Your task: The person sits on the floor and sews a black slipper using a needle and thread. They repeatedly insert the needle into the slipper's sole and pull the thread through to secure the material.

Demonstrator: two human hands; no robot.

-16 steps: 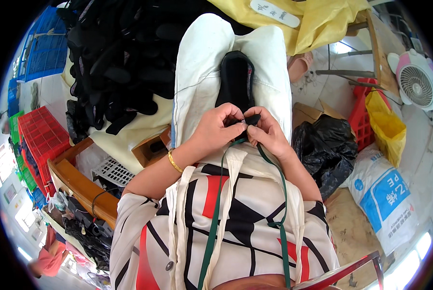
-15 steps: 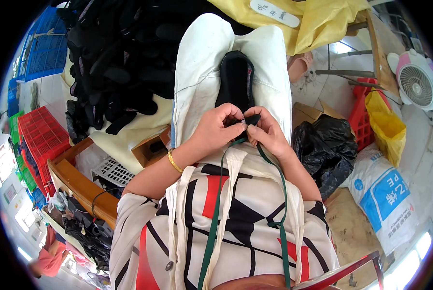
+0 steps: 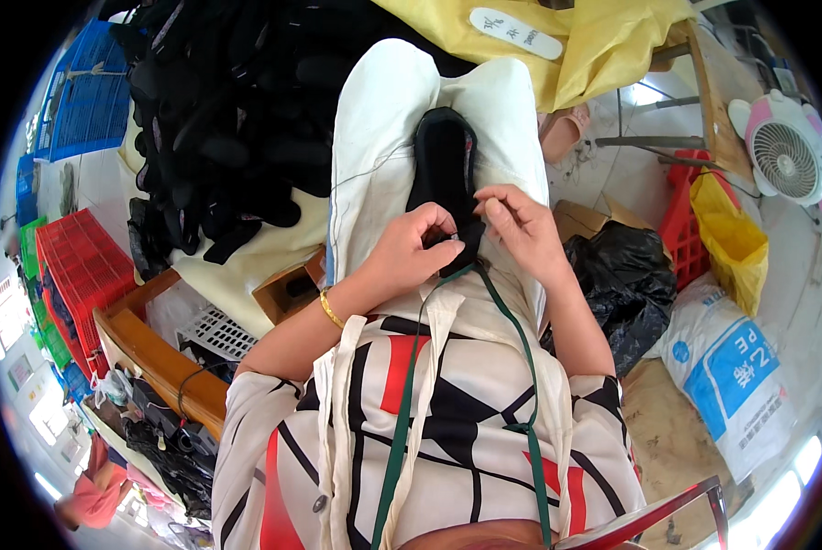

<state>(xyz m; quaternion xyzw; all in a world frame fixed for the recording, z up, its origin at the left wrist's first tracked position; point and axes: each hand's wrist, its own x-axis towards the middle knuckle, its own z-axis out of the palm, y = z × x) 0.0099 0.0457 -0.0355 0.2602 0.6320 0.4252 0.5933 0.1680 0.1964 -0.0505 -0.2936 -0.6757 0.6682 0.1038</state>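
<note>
- The main risk looks to be the black shoe [image 3: 442, 165] slipping or twisting on the lap: it rests lengthwise on the white apron [image 3: 372, 119], in the dip between the knees, and only the hand at its near end appears to steady it.
- The dark green strap [image 3: 512, 321] hangs from the neck and reaches down to the near end of the shoe, just below the fingers; slack there could get caught under a fingertip or in the black fabric.
- A thin dark strand [image 3: 371, 172], probably thread, crosses the apron left of the shoe; if it is loose, it could snag or tangle through a careless pull.
- Black on black hides the fine detail at the fingertips, so a misplaced pinch would be easy to make and hard to notice.
- The left hand [image 3: 409, 249] is curled at the shoe's near end, with thumb and forefinger seeming to pinch the black fabric there; the other fingers fold in behind.
- The right hand [image 3: 528, 236] is raised just right of that end, forefinger and thumb brought near each other. I cannot tell whether they pinch something fine or touch the shoe.
- The shoe points away from the body: its rounded far end lies beyond both hands, toward the knees, and its near end sits between them, closer to the left fingertips, with a patterned edging showing along its right side.
</note>
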